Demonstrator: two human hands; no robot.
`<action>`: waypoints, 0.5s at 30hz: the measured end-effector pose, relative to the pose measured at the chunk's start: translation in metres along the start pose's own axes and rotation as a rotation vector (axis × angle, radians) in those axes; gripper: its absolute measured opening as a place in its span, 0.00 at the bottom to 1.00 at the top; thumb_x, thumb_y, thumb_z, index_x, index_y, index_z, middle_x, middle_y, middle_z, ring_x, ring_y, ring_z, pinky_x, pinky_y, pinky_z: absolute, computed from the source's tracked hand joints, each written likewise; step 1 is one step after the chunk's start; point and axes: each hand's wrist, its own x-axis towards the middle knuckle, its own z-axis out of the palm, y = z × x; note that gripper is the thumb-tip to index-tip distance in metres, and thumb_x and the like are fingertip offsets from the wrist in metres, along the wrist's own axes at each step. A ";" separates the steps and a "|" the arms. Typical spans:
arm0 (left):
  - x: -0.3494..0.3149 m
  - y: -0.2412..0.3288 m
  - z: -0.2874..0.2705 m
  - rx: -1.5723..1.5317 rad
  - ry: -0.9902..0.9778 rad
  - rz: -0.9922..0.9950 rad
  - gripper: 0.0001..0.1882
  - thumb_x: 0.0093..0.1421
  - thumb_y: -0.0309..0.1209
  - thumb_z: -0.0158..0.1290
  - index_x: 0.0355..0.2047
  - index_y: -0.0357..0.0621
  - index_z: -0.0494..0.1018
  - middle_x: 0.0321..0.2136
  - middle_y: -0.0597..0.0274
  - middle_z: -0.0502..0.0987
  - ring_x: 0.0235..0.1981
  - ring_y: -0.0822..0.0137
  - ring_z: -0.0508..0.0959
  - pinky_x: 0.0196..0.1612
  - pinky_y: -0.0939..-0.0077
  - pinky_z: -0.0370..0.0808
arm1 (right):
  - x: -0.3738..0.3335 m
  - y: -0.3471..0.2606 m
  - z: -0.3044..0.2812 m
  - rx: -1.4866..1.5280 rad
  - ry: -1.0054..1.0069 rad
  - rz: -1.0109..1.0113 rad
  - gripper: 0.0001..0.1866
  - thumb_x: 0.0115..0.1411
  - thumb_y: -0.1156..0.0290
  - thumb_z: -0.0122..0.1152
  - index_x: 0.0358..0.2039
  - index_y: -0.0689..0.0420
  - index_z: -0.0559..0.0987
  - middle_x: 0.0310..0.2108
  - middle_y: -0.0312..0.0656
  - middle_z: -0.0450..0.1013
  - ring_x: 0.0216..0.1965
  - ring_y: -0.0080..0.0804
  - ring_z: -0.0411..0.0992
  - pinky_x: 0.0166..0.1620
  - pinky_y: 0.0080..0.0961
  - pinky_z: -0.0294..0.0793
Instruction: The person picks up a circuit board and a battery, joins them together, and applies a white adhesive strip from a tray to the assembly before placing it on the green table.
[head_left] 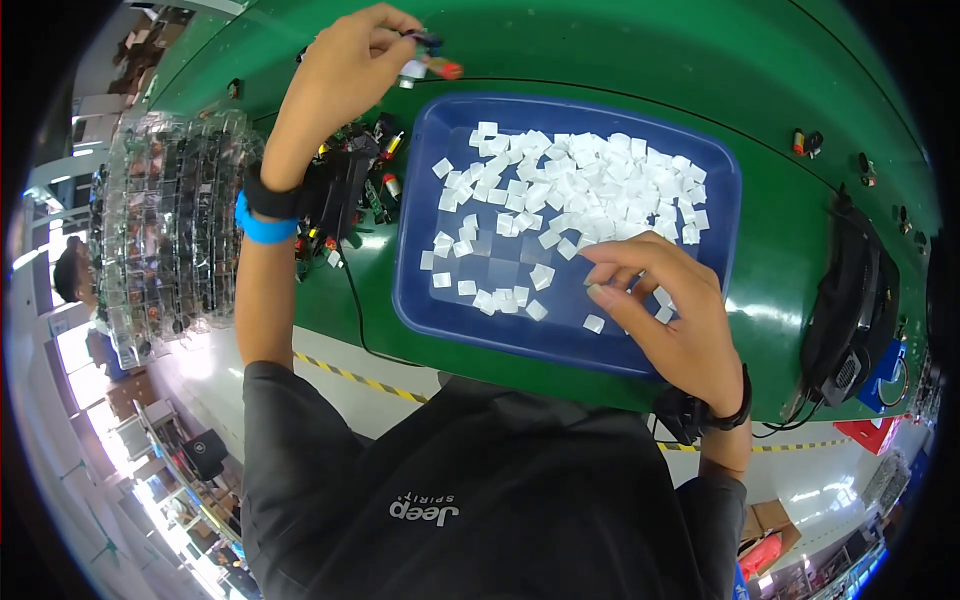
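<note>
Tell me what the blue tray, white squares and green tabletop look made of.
Tray: probably moulded plastic, slightly glossy; its rounded shape shows no seams.
Squares: perhaps foam or paper, mostly matt white, flat; the look leaves it open.
Tabletop: glossy, perhaps a rubber or vinyl sheet; bright glare shows.

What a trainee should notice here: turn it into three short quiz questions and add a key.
1. Multiple choice: which hand is over the blue tray of white squares? A: left. B: right. C: neither.
2. True or false: the blue band is worn on the right arm.
3. Open: what does the left hand hold?

Key:
1. B, the right hand.
2. False: the blue band is on the left arm.
3. A small part with a red-orange end; its finer details are blurred.
</note>
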 end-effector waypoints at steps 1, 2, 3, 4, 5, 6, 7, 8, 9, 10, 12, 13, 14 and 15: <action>-0.006 0.024 0.004 -0.177 -0.047 0.014 0.15 0.67 0.30 0.50 0.51 0.39 0.76 0.26 0.65 0.81 0.23 0.75 0.77 0.21 0.79 0.73 | -0.001 -0.001 0.001 0.066 0.003 0.019 0.21 0.58 0.81 0.63 0.54 0.59 0.77 0.40 0.41 0.78 0.34 0.25 0.75 0.33 0.19 0.71; -0.013 0.050 0.012 -0.356 -0.092 0.025 0.15 0.68 0.29 0.48 0.52 0.37 0.76 0.27 0.65 0.81 0.22 0.79 0.76 0.20 0.85 0.71 | -0.001 -0.003 0.002 0.129 0.003 0.037 0.21 0.59 0.81 0.63 0.54 0.59 0.77 0.41 0.42 0.79 0.35 0.25 0.75 0.33 0.19 0.71; -0.021 0.070 0.020 -0.471 -0.178 -0.003 0.16 0.68 0.28 0.47 0.53 0.38 0.75 0.28 0.64 0.81 0.22 0.79 0.76 0.21 0.85 0.71 | -0.001 -0.004 0.004 0.192 0.006 0.056 0.22 0.59 0.80 0.63 0.55 0.60 0.76 0.41 0.42 0.79 0.35 0.25 0.75 0.33 0.19 0.71; -0.031 0.089 0.025 -0.586 -0.263 -0.032 0.17 0.68 0.27 0.46 0.54 0.38 0.75 0.29 0.63 0.81 0.21 0.78 0.75 0.21 0.85 0.72 | -0.001 -0.006 0.005 0.185 0.012 0.065 0.22 0.59 0.80 0.63 0.55 0.60 0.76 0.41 0.42 0.79 0.35 0.25 0.75 0.33 0.19 0.71; -0.037 0.105 0.035 -0.601 -0.283 -0.019 0.17 0.68 0.27 0.46 0.54 0.38 0.75 0.29 0.63 0.81 0.21 0.78 0.75 0.21 0.85 0.72 | 0.000 -0.003 0.007 0.208 0.068 0.042 0.20 0.61 0.79 0.61 0.54 0.62 0.76 0.42 0.43 0.79 0.35 0.25 0.76 0.33 0.19 0.72; -0.042 0.119 0.045 -0.660 -0.369 -0.049 0.17 0.68 0.26 0.46 0.54 0.38 0.75 0.28 0.64 0.80 0.21 0.79 0.74 0.21 0.86 0.71 | 0.002 0.001 0.009 0.228 0.126 0.018 0.19 0.62 0.78 0.60 0.54 0.63 0.75 0.43 0.44 0.79 0.35 0.25 0.76 0.32 0.19 0.72; -0.048 0.130 0.052 -0.712 -0.455 -0.082 0.17 0.67 0.25 0.46 0.54 0.38 0.76 0.28 0.64 0.80 0.20 0.80 0.73 0.20 0.86 0.69 | 0.002 0.003 0.010 0.249 0.183 -0.009 0.17 0.64 0.77 0.59 0.54 0.64 0.75 0.44 0.44 0.79 0.35 0.25 0.77 0.32 0.18 0.72; -0.055 0.138 0.058 -0.724 -0.477 -0.069 0.17 0.67 0.25 0.46 0.54 0.38 0.76 0.28 0.64 0.80 0.20 0.80 0.73 0.20 0.86 0.69 | 0.001 0.003 0.013 0.239 0.201 0.009 0.17 0.64 0.77 0.59 0.54 0.64 0.75 0.44 0.44 0.79 0.35 0.25 0.77 0.32 0.18 0.72; -0.062 0.145 0.064 -0.744 -0.416 -0.032 0.17 0.67 0.25 0.45 0.53 0.38 0.75 0.29 0.64 0.80 0.21 0.80 0.73 0.21 0.87 0.68 | 0.001 0.003 0.017 0.313 0.250 0.055 0.15 0.66 0.76 0.57 0.52 0.65 0.75 0.42 0.45 0.79 0.34 0.25 0.77 0.31 0.18 0.73; -0.068 0.148 0.068 -0.760 -0.348 0.001 0.17 0.67 0.25 0.45 0.53 0.38 0.75 0.31 0.64 0.79 0.21 0.81 0.72 0.21 0.87 0.67 | 0.003 0.003 0.021 0.390 0.295 0.093 0.13 0.67 0.74 0.56 0.50 0.66 0.76 0.41 0.46 0.79 0.33 0.26 0.76 0.31 0.18 0.73; -0.071 0.151 0.077 -0.779 -0.295 0.043 0.16 0.67 0.25 0.45 0.53 0.37 0.74 0.32 0.64 0.79 0.21 0.81 0.71 0.21 0.87 0.66 | 0.001 0.004 0.018 0.465 0.358 0.135 0.12 0.69 0.73 0.54 0.48 0.66 0.77 0.39 0.47 0.79 0.32 0.26 0.76 0.30 0.18 0.73; -0.072 0.151 0.082 -0.777 -0.279 0.098 0.16 0.67 0.25 0.45 0.53 0.37 0.73 0.34 0.63 0.79 0.22 0.81 0.70 0.21 0.87 0.65 | 0.000 0.002 0.013 0.495 0.345 0.168 0.11 0.70 0.72 0.53 0.46 0.67 0.77 0.37 0.47 0.79 0.30 0.25 0.76 0.29 0.18 0.73; -0.072 0.150 0.085 -0.774 -0.262 0.153 0.16 0.67 0.25 0.44 0.53 0.37 0.72 0.36 0.62 0.79 0.23 0.81 0.70 0.22 0.87 0.64 | -0.001 -0.001 0.008 0.527 0.331 0.200 0.12 0.71 0.71 0.52 0.44 0.67 0.78 0.35 0.46 0.79 0.29 0.25 0.76 0.28 0.18 0.73; -0.072 0.149 0.086 -0.765 -0.238 0.203 0.16 0.67 0.25 0.44 0.53 0.37 0.70 0.39 0.61 0.78 0.23 0.81 0.69 0.22 0.86 0.64 | 0.000 -0.002 0.004 0.564 0.308 0.226 0.12 0.72 0.70 0.51 0.42 0.67 0.78 0.33 0.46 0.78 0.28 0.25 0.75 0.27 0.18 0.73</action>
